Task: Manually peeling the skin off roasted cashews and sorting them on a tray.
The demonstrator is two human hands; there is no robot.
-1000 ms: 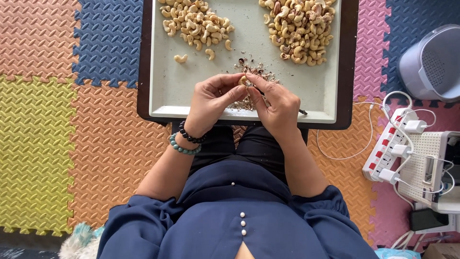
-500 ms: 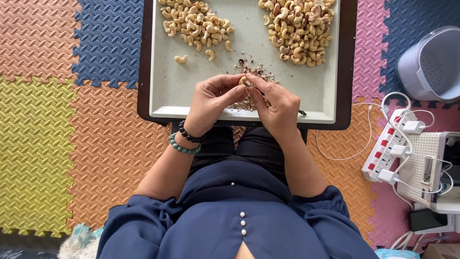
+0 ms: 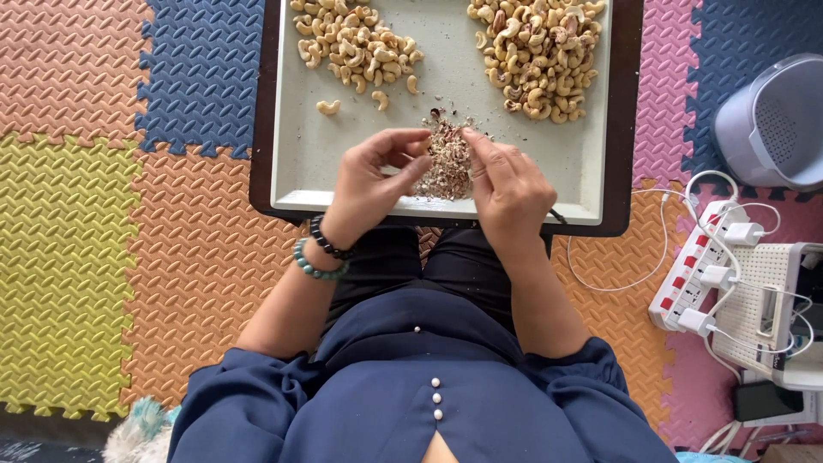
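**Two hands at a pile of nut skins on a tray**

A person sits on the floor and looks down at a big pale tray (image 3: 300,171) with a dark rim. The tray fills the top middle of the frame.

The left hand (image 3: 370,182) is in the middle of the frame, over the near part of the tray. Its fingers are curled loosely and its thumb tip sits at the left edge of a small pile of brown skins (image 3: 446,159). The hand looks empty, with nothing pinched in it. Two bead bracelets (image 3: 321,253), one dark and one green, sit on that wrist.

The right hand (image 3: 507,184) is just right of the pile. Its fingertips point down to the top of the pile and are pressed close together. I cannot tell if they pinch a nut, because the fingers hide it.

At the top of the tray lie two heaps. The peeled pale cashews (image 3: 356,43) are at the upper left. The cashews with brown skin (image 3: 540,51) are at the upper right.

The tray sits on bright foam floor mats (image 3: 103,214). At the right edge of the frame are a white power strip (image 3: 699,274) with plugs and a grey bin (image 3: 771,120).
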